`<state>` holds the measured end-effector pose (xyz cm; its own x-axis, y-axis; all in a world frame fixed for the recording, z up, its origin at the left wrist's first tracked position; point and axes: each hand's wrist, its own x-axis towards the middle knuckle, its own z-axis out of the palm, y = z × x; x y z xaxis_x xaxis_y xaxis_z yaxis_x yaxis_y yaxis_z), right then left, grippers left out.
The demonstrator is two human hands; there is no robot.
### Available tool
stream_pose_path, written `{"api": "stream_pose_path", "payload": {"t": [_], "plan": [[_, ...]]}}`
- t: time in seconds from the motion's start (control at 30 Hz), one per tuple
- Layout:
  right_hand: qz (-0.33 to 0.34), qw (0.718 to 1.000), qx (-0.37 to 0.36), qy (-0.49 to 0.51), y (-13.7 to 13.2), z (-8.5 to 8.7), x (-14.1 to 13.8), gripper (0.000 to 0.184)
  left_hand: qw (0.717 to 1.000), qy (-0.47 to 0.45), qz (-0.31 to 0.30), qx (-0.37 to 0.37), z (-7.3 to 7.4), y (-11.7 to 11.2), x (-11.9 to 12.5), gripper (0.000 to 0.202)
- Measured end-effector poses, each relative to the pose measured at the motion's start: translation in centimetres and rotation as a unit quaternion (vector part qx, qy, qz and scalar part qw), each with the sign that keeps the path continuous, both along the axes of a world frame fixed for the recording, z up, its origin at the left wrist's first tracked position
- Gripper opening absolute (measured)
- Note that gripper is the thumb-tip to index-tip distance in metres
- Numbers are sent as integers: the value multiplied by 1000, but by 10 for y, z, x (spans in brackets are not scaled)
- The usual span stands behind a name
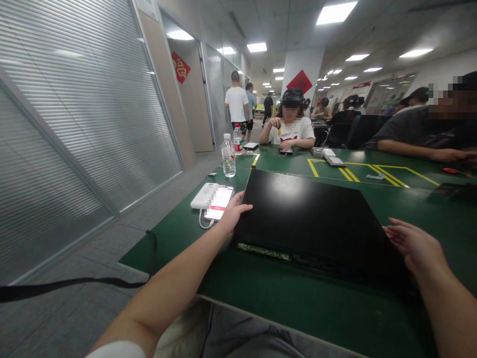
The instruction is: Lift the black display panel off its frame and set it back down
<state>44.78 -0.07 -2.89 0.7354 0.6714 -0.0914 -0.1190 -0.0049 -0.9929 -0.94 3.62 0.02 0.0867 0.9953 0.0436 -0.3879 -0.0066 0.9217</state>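
A large flat black panel (309,219) lies on the green table (298,303) in front of me, with a strip of circuit board showing along its near edge. My left hand (233,215) rests on the panel's left edge, thumb over the top surface. My right hand (413,243) hovers open at the panel's right corner, fingers stretched toward it, touching or just short of it. Neither hand lifts the panel.
A phone (219,202) on a white power bank (203,195) lies left of the panel. A water bottle (228,155) stands behind. A seated person (289,128) faces me across the table; another person's arm (417,147) rests at right. Glass wall and walkway at left.
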Motion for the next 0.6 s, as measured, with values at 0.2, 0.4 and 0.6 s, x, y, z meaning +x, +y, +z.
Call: {"api": "stream_pose_path", "payload": {"t": [0.2, 0.4, 0.6], "plan": [[1, 1000, -13, -25, -2, 2, -4, 36, 1000, -5, 9, 16, -2, 1, 1, 59], [4, 998, -45, -47, -5, 6, -9, 40, 1000, 7, 3, 14, -5, 2, 1, 62], [-1, 996, -55, -68, -4, 2, -4, 43, 999, 28, -3, -27, -7, 1, 1, 64]]}}
